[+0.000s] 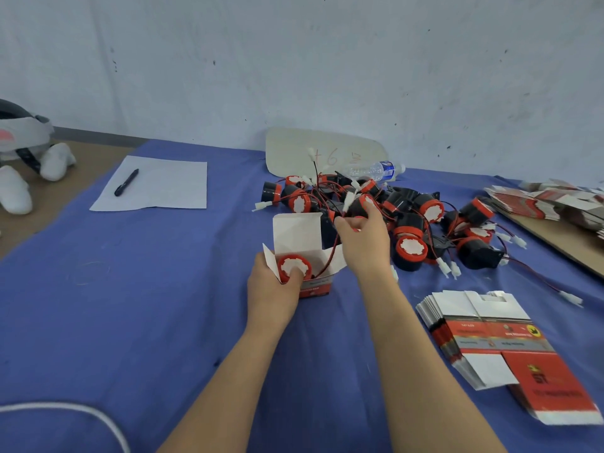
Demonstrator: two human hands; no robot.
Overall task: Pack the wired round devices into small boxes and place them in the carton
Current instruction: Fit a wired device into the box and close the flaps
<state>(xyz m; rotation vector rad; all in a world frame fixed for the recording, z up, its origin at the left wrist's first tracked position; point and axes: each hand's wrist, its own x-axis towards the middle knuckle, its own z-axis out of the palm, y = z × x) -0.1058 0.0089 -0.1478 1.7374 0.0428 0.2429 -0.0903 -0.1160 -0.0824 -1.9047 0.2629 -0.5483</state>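
A small open box [299, 237] with white flaps stands on the blue cloth. A round black-and-red device [293, 265] with a white face sits in its top. My left hand [273, 289] grips the box from the left, thumb pressing on the device. My right hand [362, 238] reaches past the box and pinches the red-and-black wire [330, 256] that trails out of it. Behind lies a tangled pile of several more round devices [408, 248] with wires and white plugs. No carton is in view.
A stack of flat red-and-white box blanks [496, 341] lies at the right front, more blanks [555, 201] on a board at far right. A paper sheet with a black pen [126, 182] lies left; a water bottle [376, 170] and a pale board [320, 152] stand behind the pile.
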